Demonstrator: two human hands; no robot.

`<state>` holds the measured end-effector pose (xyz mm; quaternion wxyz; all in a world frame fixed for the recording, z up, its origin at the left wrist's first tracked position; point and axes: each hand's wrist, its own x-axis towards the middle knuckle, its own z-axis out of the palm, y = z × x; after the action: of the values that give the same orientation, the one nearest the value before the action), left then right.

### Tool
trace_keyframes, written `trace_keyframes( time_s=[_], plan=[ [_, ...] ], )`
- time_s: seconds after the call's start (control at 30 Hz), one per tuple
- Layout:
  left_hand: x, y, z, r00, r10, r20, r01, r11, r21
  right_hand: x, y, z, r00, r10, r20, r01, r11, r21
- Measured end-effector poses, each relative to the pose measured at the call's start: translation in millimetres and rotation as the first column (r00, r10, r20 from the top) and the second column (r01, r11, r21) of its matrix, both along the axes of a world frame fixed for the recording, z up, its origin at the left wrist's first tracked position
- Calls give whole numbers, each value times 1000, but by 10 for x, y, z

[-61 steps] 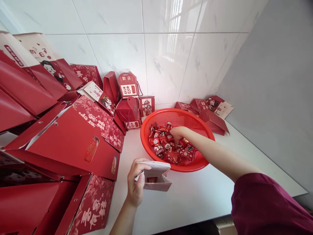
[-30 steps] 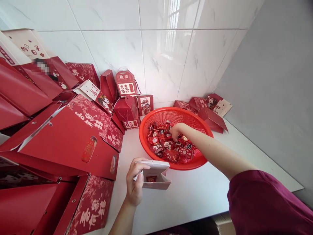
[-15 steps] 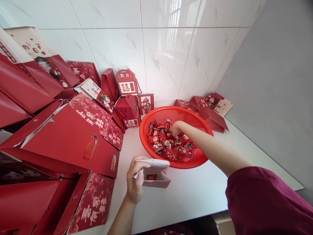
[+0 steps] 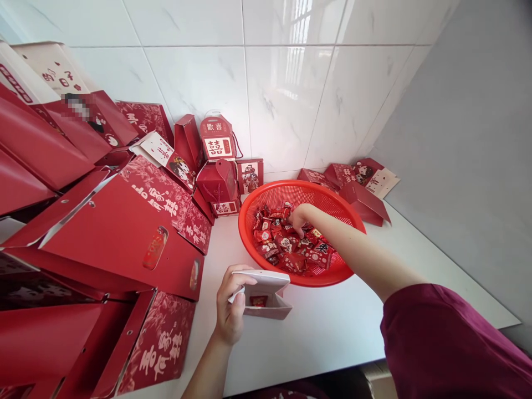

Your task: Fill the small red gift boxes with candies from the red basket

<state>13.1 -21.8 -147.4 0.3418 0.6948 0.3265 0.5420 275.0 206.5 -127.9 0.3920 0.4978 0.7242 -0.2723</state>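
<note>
Boxes (image 4: 114, 227) block the left; tabletop (image 4: 419, 254) past the sleeve (image 4: 446, 341) seems passable.

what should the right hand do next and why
The right hand should probably lift out one of the wrapped candies: it's among them in the red basket, and the box held open by the left hand shows room around a red packet.

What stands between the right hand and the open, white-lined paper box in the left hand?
Red-wrapped candies and the red plastic basket's near rim; above these, nothing visible separates the right hand from the box.
</note>
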Motion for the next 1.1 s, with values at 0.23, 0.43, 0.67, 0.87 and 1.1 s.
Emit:
trace_keyframes(
  time_s=[0.23,0.43,0.67,0.87,1.1],
  plan=[
    [2,2,-9,1000,6,-3,-6,1000,9,-17,-28,11,1000,-18,3,18,1000,11],
    [1,-4,-4,1000,11,-6,-11,1000,11,-28,-47,30,1000,-9,20,9,1000,14],
    [0,1,-25,1000,22,-7,-22,1000,5,-34,-61,43,1000,-12,16,12,1000,14],
    [2,-6,-38,999,35,1,-35,999,2,-31,-59,54,999,-32,3,32,999,9],
    [2,-4,-27,1000,26,-4,-26,1000,-4,-29,-67,56,1000,-21,10,20,999,33]
  ],
)
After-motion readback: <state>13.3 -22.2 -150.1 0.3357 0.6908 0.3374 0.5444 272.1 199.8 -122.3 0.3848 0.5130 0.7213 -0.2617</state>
